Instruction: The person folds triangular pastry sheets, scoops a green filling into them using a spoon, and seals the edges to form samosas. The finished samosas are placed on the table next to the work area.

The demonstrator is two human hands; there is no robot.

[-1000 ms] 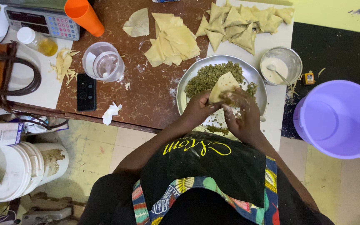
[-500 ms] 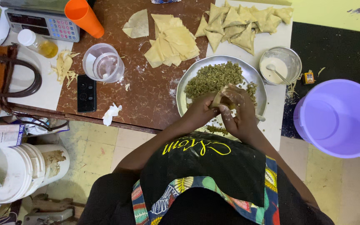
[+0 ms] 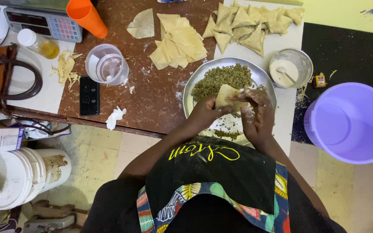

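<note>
Both my hands hold a pale folded pastry wrapper (image 3: 228, 96) over a round metal plate (image 3: 188, 94). My left hand (image 3: 207, 111) cups it from the left side. My right hand (image 3: 255, 113), floury at the fingertips, presses on it from the right. A heap of green filling (image 3: 222, 77) lies on the plate's far half, with crumbs near its front. Flat cut wrappers (image 3: 178, 41) are stacked beyond the plate, and several folded triangular pastries (image 3: 250, 23) lie at the table's far edge.
A metal bowl of white paste with a spoon (image 3: 290, 70) stands right of the plate. A purple bucket (image 3: 350, 123) sits at right. On the brown table (image 3: 152, 99): a clear jug (image 3: 107, 66), black phone (image 3: 89, 95), orange cup (image 3: 87, 16), scale (image 3: 43, 21). White bucket (image 3: 18, 177) on the floor.
The wrapper went from standing open between my hands, down to the filling, and is now lifted and folded flatter in both hands. My hands shifted slightly.
</note>
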